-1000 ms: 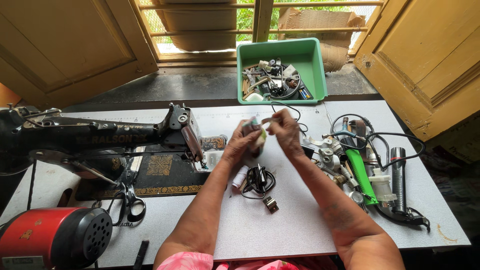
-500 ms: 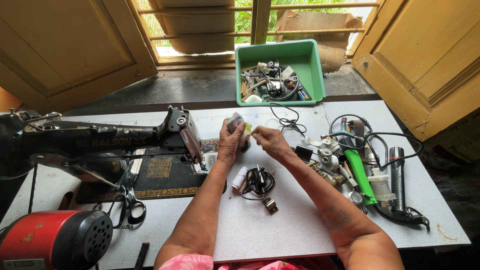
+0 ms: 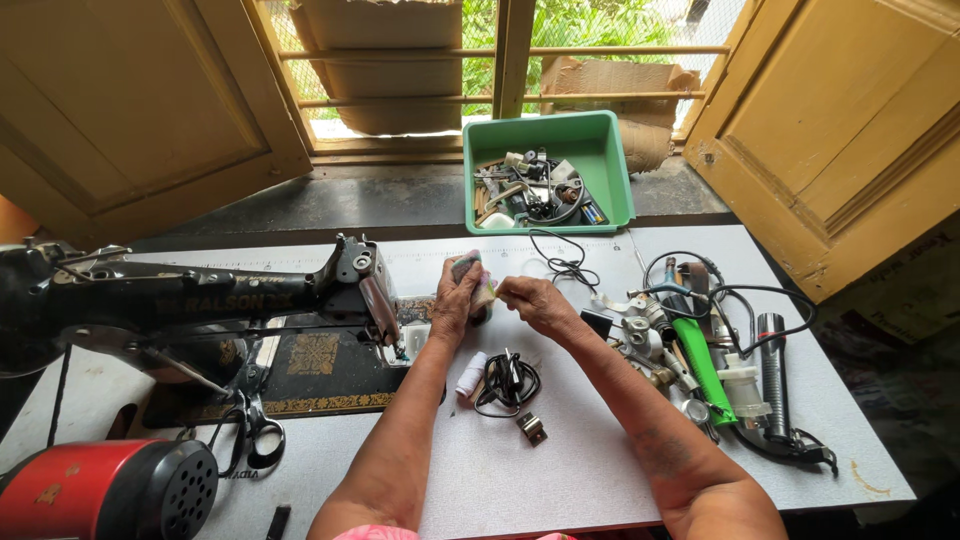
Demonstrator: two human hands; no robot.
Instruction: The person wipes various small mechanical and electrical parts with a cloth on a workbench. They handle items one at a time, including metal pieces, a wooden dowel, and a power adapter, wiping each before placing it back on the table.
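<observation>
Small pale cloth-wrapped bundle [image 3: 481, 290], above the white table [image 3: 600, 470] near its far edge: gripped in left hand [image 3: 458, 298], right hand [image 3: 530, 300] pinching its end. Step apparently unwinding (contents unclear). Next likely needing a steady outward pull.

green tray [image 3: 610, 160], black sewing machine [image 3: 180, 300], red motor [image 3: 90, 490]

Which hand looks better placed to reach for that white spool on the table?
Probably the left. The left hand grips a small roll, but the white spool lies just below it, beside the left forearm. The right hand would cross over.
</observation>
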